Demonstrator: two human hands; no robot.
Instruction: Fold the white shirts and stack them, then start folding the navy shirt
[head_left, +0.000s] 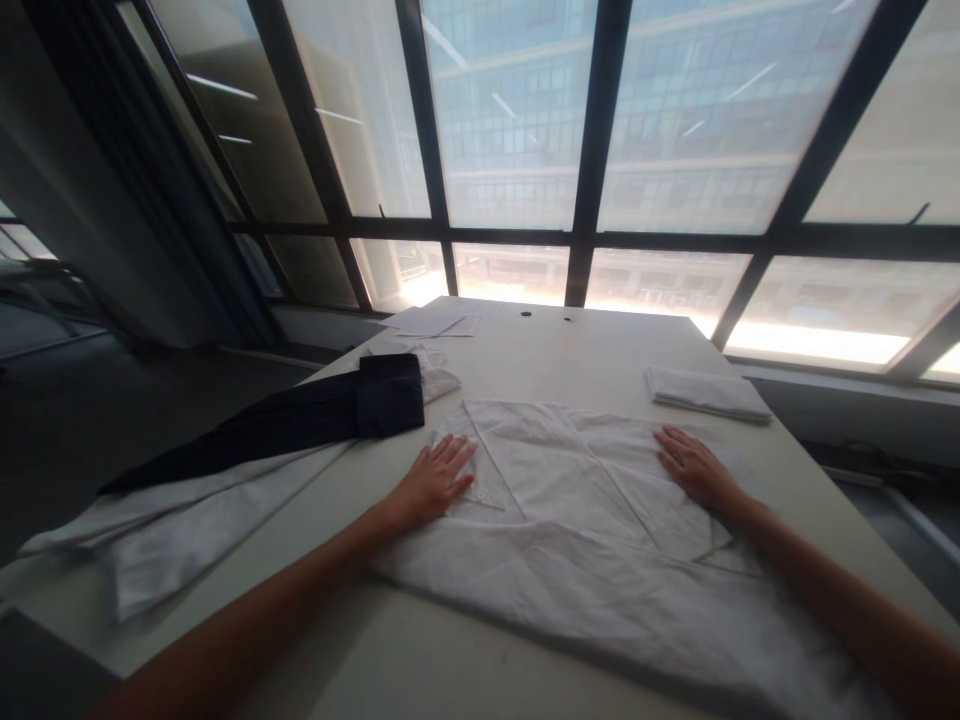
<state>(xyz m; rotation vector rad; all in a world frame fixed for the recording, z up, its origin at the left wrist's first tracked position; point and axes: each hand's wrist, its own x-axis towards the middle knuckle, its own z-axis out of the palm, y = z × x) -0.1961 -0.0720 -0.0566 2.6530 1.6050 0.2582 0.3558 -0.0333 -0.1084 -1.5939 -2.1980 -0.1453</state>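
Note:
A white garment, which looks like a shirt [547, 470], lies spread on the white table with parts of it folded inward and creases across it. My left hand [436, 480] rests flat on its left side, fingers spread, beside a folded flap with what may be a cuff. On the upper right part of the cloth lies my right hand [697, 470], palm down with the fingers stretched out. Neither hand grips the cloth. The lower right of the garment runs under my right forearm and is partly hidden.
Dark navy trousers or similar cloth [322, 415] lie over more white garments [202, 530] at the left, hanging toward the table edge. A folded white cloth [709, 392] sits at the right. Paper sheets [431, 322] lie at the far left of the table [570, 355], before large windows.

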